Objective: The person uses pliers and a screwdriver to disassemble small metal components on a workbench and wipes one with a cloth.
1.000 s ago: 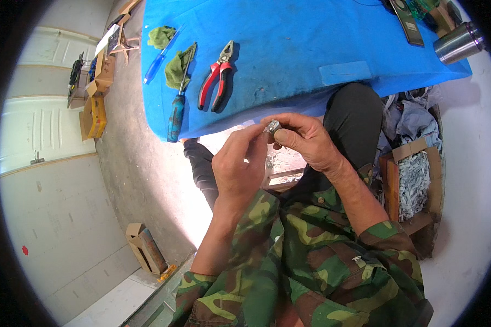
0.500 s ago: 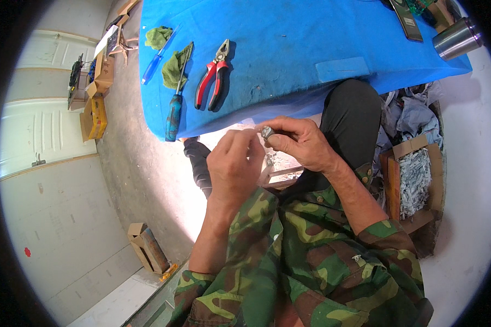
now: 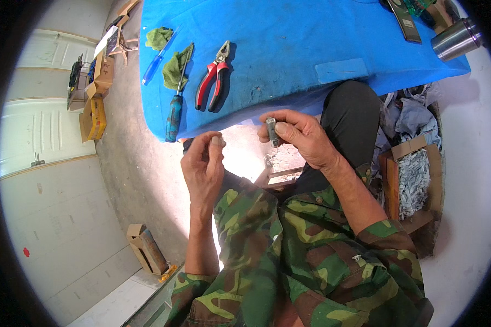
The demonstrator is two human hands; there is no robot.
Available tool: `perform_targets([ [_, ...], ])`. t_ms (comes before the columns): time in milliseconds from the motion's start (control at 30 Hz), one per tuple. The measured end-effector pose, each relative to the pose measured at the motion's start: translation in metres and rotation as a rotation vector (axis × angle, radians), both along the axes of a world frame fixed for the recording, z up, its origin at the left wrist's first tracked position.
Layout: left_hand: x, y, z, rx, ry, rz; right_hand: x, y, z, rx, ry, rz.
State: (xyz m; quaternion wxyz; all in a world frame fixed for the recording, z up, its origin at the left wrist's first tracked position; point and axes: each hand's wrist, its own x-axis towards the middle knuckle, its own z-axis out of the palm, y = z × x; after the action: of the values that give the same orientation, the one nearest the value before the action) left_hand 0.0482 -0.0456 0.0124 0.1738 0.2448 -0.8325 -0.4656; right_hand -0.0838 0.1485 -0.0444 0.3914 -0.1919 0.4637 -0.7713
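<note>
A small grey cylindrical metal piece (image 3: 273, 133) is pinched upright between the thumb and fingers of my right hand (image 3: 305, 139), in front of the table edge. A thin bit sticks out below it. To its left, apart from it, my left hand (image 3: 204, 166) has thumb and forefinger pressed together; whatever may be between them is too small to make out. On the table lie red-and-black pliers (image 3: 214, 79), a screwdriver with a worn blue handle (image 3: 174, 111) and a second, blue screwdriver (image 3: 154, 65).
The table has a blue cloth (image 3: 278, 49) with green rags (image 3: 174, 70) on it. At its far right are a phone (image 3: 406, 22) and a steel cup (image 3: 455, 41). A carton of white scraps (image 3: 415, 182) stands right of my knee. A wooden frame (image 3: 283, 175) is below my hands.
My left hand has drawn away to the left, leaving a gap between the hands. My right hand has turned the metal piece, so more of its length shows.
</note>
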Motion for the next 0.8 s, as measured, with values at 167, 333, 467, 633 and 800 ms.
perform_targets([
  [167,0.014,-0.008,-0.009,-0.139,-0.193,-0.113,-0.003,0.001,0.0,0.009,-0.096,-0.021],
  [333,0.025,-0.01,-0.021,-0.229,-0.171,-0.072,-0.002,-0.002,-0.002,0.029,-0.111,-0.059],
  [467,0.032,-0.019,-0.022,-0.217,-0.159,-0.092,-0.003,-0.005,-0.003,0.024,-0.076,-0.119],
  [633,0.03,-0.017,-0.023,-0.168,-0.117,-0.059,-0.003,-0.005,0.0,0.079,-0.031,-0.19],
  [800,0.038,-0.023,-0.03,-0.231,-0.157,-0.135,-0.005,-0.005,-0.004,0.1,-0.074,-0.178],
])
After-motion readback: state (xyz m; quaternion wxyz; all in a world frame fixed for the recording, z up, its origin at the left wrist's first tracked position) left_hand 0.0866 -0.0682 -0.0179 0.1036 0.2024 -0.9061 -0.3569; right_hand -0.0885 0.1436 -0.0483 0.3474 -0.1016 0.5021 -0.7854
